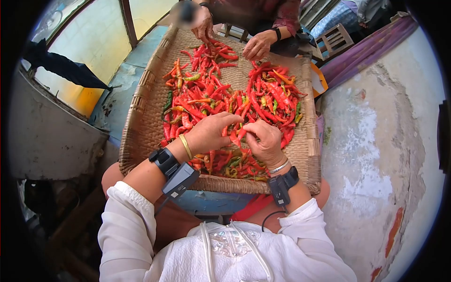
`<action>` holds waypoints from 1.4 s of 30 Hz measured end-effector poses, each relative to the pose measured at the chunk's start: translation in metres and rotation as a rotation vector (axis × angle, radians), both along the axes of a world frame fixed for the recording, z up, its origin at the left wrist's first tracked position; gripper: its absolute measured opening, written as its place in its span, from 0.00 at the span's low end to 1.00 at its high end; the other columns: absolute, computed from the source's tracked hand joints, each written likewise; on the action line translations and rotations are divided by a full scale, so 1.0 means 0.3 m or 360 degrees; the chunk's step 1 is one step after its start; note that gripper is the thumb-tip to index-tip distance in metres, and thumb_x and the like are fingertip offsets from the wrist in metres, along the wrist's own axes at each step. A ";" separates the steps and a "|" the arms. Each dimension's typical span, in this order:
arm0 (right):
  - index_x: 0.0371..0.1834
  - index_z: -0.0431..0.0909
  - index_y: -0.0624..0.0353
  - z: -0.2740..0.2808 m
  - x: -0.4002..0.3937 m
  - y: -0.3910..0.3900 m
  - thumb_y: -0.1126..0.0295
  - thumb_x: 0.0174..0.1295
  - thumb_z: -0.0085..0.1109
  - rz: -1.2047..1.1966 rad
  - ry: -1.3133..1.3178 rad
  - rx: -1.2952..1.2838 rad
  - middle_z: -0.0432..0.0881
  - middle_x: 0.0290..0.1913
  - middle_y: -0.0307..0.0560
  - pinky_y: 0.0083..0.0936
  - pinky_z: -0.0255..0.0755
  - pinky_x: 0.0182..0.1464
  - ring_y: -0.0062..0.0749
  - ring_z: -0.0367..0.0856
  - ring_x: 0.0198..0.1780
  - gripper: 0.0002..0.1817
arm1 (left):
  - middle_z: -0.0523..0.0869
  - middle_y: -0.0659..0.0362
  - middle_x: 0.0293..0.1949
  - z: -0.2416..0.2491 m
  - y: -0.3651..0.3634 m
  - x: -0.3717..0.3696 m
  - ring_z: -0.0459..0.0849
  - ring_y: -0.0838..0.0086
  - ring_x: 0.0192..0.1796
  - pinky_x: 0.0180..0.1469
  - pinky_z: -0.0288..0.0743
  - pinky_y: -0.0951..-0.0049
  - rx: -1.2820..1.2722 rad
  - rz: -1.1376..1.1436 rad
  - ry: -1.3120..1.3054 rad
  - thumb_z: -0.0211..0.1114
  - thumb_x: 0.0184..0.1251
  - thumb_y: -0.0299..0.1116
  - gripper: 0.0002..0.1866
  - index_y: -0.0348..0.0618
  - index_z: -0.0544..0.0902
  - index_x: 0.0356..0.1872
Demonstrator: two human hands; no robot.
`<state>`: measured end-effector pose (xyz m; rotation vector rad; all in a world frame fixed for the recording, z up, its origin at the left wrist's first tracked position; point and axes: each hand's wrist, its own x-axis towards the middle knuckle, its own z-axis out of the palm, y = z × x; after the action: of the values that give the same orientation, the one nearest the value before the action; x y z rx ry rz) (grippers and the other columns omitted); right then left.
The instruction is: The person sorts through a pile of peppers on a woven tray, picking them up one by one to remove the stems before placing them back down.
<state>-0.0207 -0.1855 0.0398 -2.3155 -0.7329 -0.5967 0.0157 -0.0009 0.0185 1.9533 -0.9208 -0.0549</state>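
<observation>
Centrally in the frame, a red pepper [235, 138] lies between my left hand [209, 134] and right hand [265, 141], the right pinching it, the left curved narrowly beside, its grip and the pepper's long axis unclear.

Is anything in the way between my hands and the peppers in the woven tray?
Nothing visible. Your left hand and right hand reach over the tray's near rim, fingers at a red pepper. The other person's hands are at the far end, not between.
</observation>
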 end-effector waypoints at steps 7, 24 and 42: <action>0.32 0.74 0.56 -0.001 -0.007 0.045 0.77 0.44 0.61 0.0205 0.0010 0.0094 0.73 0.22 0.44 0.28 0.68 0.24 0.38 0.75 0.23 0.11 | 0.80 0.57 0.29 0.010 -0.006 -0.013 0.80 0.65 0.35 0.38 0.73 0.69 0.0018 -0.0139 -0.0066 0.66 0.46 0.29 0.18 0.46 0.77 0.43; 0.33 0.74 0.61 -0.038 0.000 0.003 0.62 0.62 0.50 0.0174 0.1758 0.0893 0.76 0.22 0.37 0.12 0.65 0.24 0.13 0.71 0.22 0.12 | 0.80 0.63 0.22 0.041 0.029 0.016 0.73 0.84 0.21 0.22 0.65 0.84 -0.0568 0.0222 0.1414 0.56 0.63 0.37 0.12 0.39 0.80 0.30; 0.43 0.73 0.64 -0.094 0.097 -0.043 0.71 0.59 0.52 -0.0346 0.1613 0.1029 0.78 0.29 0.40 0.12 0.68 0.23 0.18 0.76 0.24 0.11 | 0.78 0.56 0.16 0.013 0.028 0.025 0.78 0.73 0.21 0.25 0.72 0.71 0.0547 0.0207 0.0946 0.59 0.60 0.43 0.18 0.35 0.79 0.23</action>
<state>0.0085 -0.1985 0.0115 -1.7389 0.1840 0.2655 0.0231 0.0076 0.0224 2.1215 -0.4050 -0.7182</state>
